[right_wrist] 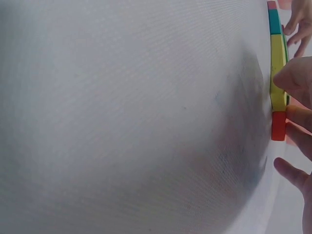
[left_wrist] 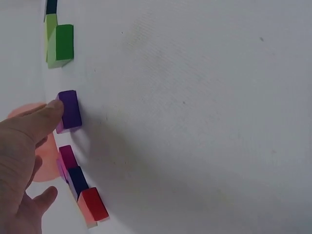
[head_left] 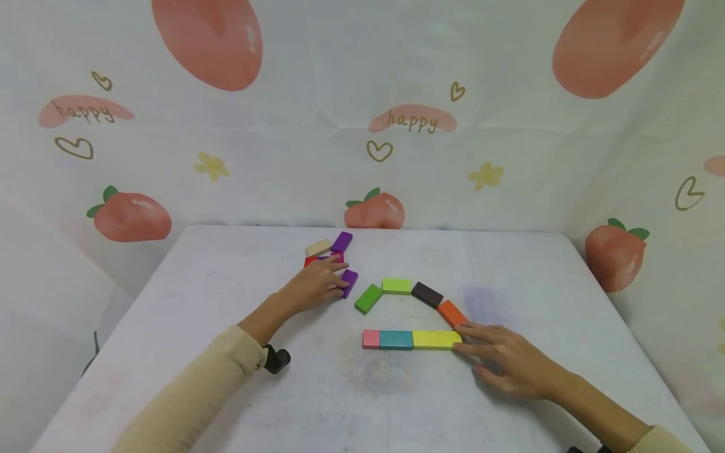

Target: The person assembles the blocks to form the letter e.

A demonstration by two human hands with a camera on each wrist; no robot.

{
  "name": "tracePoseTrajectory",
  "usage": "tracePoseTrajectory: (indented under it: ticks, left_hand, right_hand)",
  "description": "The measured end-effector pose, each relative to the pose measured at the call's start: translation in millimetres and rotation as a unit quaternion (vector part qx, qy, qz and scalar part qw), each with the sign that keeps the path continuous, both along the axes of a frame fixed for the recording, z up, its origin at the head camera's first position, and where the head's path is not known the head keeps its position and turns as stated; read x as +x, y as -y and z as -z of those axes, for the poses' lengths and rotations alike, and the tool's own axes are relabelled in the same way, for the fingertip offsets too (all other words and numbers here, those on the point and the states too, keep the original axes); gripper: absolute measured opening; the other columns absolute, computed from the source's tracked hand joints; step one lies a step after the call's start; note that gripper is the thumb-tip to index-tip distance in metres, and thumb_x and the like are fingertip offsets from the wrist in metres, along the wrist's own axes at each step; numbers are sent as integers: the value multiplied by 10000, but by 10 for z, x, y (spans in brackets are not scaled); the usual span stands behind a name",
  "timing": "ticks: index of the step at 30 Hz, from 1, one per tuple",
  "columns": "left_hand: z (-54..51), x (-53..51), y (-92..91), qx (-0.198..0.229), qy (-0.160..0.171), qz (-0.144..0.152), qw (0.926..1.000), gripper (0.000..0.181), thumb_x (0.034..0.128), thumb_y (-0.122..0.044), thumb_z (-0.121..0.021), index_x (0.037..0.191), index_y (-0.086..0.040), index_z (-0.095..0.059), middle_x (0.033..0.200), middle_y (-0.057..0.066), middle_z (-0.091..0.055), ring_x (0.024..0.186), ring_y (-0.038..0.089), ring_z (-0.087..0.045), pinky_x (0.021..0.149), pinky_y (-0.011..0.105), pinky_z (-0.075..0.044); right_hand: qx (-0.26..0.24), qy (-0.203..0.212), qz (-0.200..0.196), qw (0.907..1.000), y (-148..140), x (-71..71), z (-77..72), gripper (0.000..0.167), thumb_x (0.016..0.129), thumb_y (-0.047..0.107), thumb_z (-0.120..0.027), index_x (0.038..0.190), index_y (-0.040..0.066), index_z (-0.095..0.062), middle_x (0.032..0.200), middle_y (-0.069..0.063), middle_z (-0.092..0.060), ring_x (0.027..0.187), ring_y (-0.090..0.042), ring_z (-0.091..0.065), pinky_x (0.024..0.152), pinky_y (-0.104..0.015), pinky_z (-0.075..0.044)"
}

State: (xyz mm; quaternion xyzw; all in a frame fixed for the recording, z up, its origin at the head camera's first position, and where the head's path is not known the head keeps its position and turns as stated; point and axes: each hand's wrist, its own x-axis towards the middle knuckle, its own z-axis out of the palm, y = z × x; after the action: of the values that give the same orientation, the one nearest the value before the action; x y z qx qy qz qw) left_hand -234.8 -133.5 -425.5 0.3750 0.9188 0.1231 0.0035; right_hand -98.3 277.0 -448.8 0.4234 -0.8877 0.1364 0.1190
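My left hand [head_left: 310,285] reaches over the table, one digit touching the side of a purple block [left_wrist: 71,109]. Just beyond that hand lie a red block [left_wrist: 94,204], a dark blue one [left_wrist: 77,182] and a magenta one [left_wrist: 68,157], partly covered by fingers in the head view. My right hand [head_left: 510,362] rests by the right end of a yellow block [head_left: 437,340], its fingertips also against an orange block [head_left: 452,313]. In the right wrist view, the thumb lies over the yellow block; the other fingers spread around the orange end.
A teal block [head_left: 396,340] and a pink block [head_left: 370,339] continue the straight row. Dark brown [head_left: 427,294], light green [head_left: 396,286] and green [head_left: 369,299] blocks curve behind it. Farther back lie a beige block [head_left: 318,247] and another purple block [head_left: 342,242]. A printed cloth hangs behind the table.
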Motion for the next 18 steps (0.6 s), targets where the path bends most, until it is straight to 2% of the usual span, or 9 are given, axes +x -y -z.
tracePoseTrajectory:
  ticks: [5, 12, 18]
  left_hand:
    - [-17, 42, 34, 210, 258, 53, 9994, 276, 852, -181, -798, 1109, -84, -771, 1375, 155, -596, 1395, 373, -417, 1055, 491, -433]
    - [-31, 134, 84, 130, 588, 12, 9982, 292, 858, -230, -795, 1120, -102, -768, 1361, 130, -610, 1409, 389, -389, 1066, 558, -403]
    - [-17, 184, 109, 213, 679, 78, 9974, 286, 870, -234, -783, 1118, -93, -768, 1315, 129, -644, 1354, 369, -473, 1037, 528, -442]
  right_hand:
    - [4, 5, 11, 10000, -3, -2, 6, 538, 730, 178, -820, 1251, 260, -711, 1380, -15, -605, 1255, -248, -574, 895, -457, -521]
    - [12, 62, 40, 10000, -1, -1, 10, 534, 731, 180, -821, 1248, 261, -713, 1384, -18, -604, 1256, -243, -575, 896, -474, -523]
    - [-2, 78, 32, 10000, -1, -4, 12, 531, 727, 171, -821, 1242, 253, -718, 1382, -28, -605, 1253, -250, -577, 887, -488, -533]
